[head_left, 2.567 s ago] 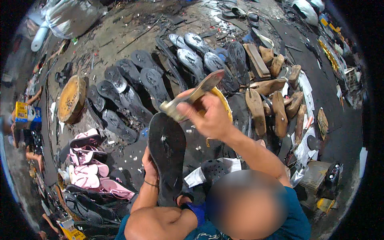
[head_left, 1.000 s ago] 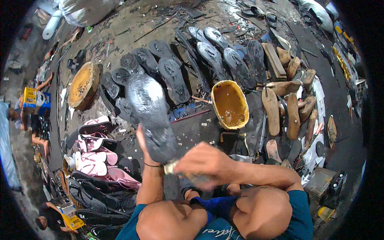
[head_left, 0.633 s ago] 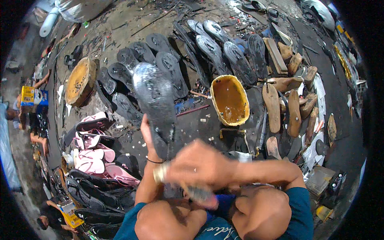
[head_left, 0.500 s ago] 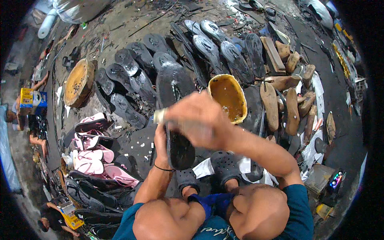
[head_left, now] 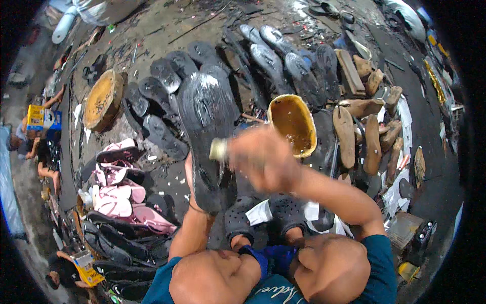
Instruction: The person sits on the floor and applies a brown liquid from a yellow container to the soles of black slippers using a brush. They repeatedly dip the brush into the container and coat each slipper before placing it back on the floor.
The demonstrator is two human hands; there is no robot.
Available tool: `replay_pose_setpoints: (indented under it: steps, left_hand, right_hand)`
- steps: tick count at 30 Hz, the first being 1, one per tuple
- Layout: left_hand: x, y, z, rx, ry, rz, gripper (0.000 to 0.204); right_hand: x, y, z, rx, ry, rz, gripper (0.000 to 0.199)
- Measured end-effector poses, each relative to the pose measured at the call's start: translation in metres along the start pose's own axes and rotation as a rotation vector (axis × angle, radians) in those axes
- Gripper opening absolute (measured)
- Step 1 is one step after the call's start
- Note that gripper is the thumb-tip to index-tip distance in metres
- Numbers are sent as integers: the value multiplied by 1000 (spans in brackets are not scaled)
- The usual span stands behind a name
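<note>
A long black sandal sole (head_left: 202, 131) is held up in front of me, its wide far end streaked with wet, whitish shine. My left hand (head_left: 191, 177) grips it from the left edge and underneath, so most of those fingers are hidden. Over the sole's near half, my right hand (head_left: 268, 159) is closed round a small brush with a pale tip (head_left: 218, 150); motion blurs the hand, and the brush's handle barely shows. Just beyond the right hand stands a yellow-rimmed tub (head_left: 314, 124) of amber-brown, glue-like liquid (head_left: 292, 121).
Several coated black soles (head_left: 266, 58) lie beyond my hands. Wooden shoe lasts (head_left: 372, 144) crowd the right side. Pink-and-white sandals (head_left: 114, 200) and black sandals (head_left: 109, 245) pile up at left, near a round wooden block (head_left: 104, 104). My black clogs (head_left: 240, 218) are below.
The sole has swung left and turned its broad streaked face more toward me. My right hand and the brush have moved a little to the right along it.
</note>
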State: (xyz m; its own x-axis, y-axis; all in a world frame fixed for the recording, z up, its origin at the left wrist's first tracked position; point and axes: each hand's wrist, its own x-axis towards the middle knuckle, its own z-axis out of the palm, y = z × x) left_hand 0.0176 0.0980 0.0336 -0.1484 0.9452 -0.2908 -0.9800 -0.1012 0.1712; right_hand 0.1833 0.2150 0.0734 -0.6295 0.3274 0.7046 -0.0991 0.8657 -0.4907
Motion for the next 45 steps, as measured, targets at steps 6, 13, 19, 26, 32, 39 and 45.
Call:
replay_pose_setpoints:
  steps: [6,13,19,26,32,39,45]
  left_hand:
    - [-2,-17,12,99,205,-165,48]
    - [23,-8,13,146,-11,-133,46]
    - [44,8,-19,144,159,-51,47]
    - [152,49,-65,400,291,-6,39]
    - [306,42,-36,322,164,117,38]
    - [344,29,-45,256,344,243,46]
    - [184,32,-76,813,189,395,31]
  right_hand:
    - [23,58,-10,206,111,343,17]
    - [10,-58,-6,231,-357,-373,25]
    - [-18,-30,-13,456,-431,123,46]
    - [-91,-44,-5,336,-211,792,19]
    - [-109,-30,-40,57,-212,937,22]
    - [-126,-16,-52,-3,-85,1231,24]
    - [-116,39,-63,-12,61,1140,29]
